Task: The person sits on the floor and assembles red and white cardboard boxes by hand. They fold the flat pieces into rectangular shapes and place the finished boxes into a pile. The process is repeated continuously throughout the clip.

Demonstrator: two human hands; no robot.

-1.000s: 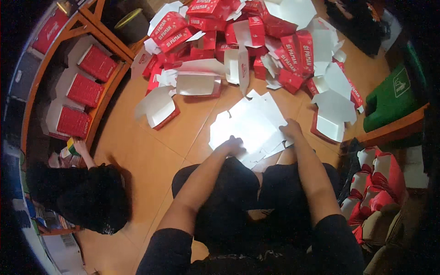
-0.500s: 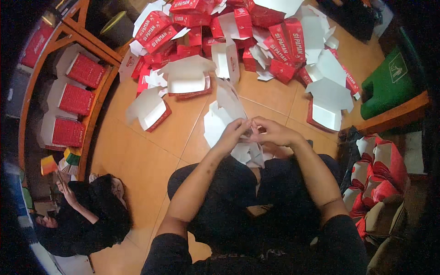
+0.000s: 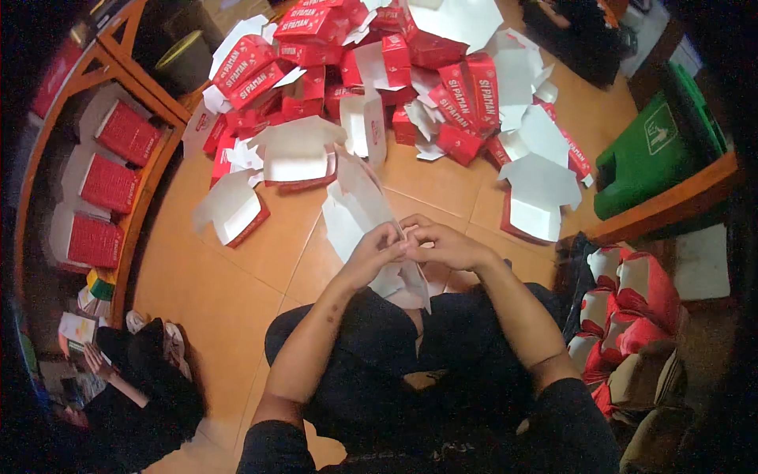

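Note:
I sit on an orange tiled floor with a flat white cardboard box blank point(image 3: 355, 207) raised over my lap. My left hand point(image 3: 376, 251) pinches its right edge, and my right hand point(image 3: 442, 243) meets it there, fingers closed on the same edge. More white blanks point(image 3: 410, 286) lie under my hands, partly hidden. A heap of folded red-and-white boxes point(image 3: 371, 63) spreads across the floor ahead, with open white-lined boxes point(image 3: 237, 207) nearer me on the left.
A wooden shelf point(image 3: 134, 197) at the left holds red boxes. A green bin point(image 3: 651, 154) lies at the right beside a wooden edge. Stacked red-and-white boxes point(image 3: 632, 308) stand at my right. Another person in dark clothes point(image 3: 134, 379) sits at lower left.
My hands have come off the pile of blanks on the floor, lifted one blank and drawn together on its edge. The view has dipped toward my lap.

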